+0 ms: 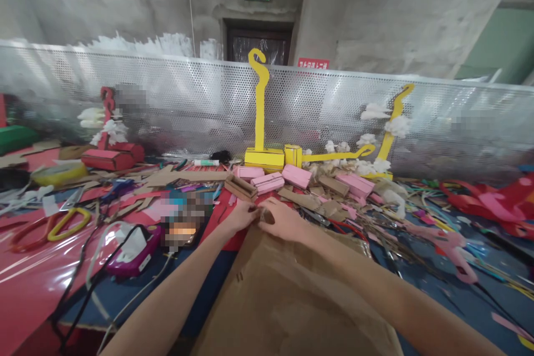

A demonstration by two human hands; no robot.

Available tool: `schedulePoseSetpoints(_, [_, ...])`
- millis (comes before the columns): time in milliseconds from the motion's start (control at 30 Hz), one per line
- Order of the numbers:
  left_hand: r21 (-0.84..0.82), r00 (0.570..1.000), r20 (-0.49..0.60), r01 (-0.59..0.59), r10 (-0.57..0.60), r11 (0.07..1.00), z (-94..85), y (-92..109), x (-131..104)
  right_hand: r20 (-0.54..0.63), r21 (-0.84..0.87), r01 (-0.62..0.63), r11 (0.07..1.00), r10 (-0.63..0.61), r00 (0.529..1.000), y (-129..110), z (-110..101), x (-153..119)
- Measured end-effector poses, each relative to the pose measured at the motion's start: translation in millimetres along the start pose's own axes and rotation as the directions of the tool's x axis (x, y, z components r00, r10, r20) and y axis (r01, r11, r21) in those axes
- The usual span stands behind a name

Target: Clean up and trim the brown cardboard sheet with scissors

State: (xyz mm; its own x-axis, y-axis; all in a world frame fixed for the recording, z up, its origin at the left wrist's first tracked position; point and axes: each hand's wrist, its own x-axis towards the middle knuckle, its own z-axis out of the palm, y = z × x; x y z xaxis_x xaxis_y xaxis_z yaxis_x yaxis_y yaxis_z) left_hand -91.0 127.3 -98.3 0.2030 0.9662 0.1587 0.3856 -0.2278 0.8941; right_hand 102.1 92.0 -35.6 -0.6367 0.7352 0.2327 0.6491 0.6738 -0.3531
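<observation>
My left hand (244,216) and my right hand (283,220) meet above the far end of a large brown cardboard sheet (287,300). The fingers of both are closed in a pinch, almost touching. Between them shows a small brownish piece (263,214); its kind is too small to make out. Just beyond my fingers lies an open little cardboard box (241,187), beside several pink boxes (267,182). Farther back, a yellow box (264,158) carries an upright yellow hook-shaped stem (260,105).
Scissors (69,225), a purple-and-white device (131,250) with cables and a phone (183,228) lie left. A pink glue gun (448,245) and cardboard scraps lie right. Red boxes (112,157) stand back left. A perforated metal panel (334,105) runs behind the table.
</observation>
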Motion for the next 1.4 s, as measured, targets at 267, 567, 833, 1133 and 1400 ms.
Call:
schedulePoseSetpoints(267, [0.060,0.997,0.076,-0.018,0.014,0.998,-4.1,11.6,-6.6,-0.070,-0.027,-0.034,0.999,0.032,0.997,1.2,8.0,-2.9])
schedulePoseSetpoints(567, [0.120,0.995,0.088,0.025,-0.036,0.992,-2.9,5.4,-1.4,0.050,-0.267,-0.024,0.963,0.039,0.998,0.8,-7.8,4.8])
schedulePoseSetpoints(833, [0.124,0.990,0.106,0.079,-0.092,0.989,-1.1,3.8,-2.1,0.291,-0.383,0.179,0.906,-0.065,0.954,6.1,-24.5,28.9])
schedulePoseSetpoints(1133, [0.138,0.994,0.055,0.085,-0.093,0.987,2.3,4.7,-6.2,0.324,-0.356,0.187,0.916,-0.067,0.944,12.2,-31.9,18.6])
schedulePoseSetpoints(1400, [0.165,0.996,-0.001,0.084,-0.086,0.983,1.2,6.1,-4.0,0.191,-0.372,0.035,0.928,0.040,0.981,9.1,-28.4,12.5])
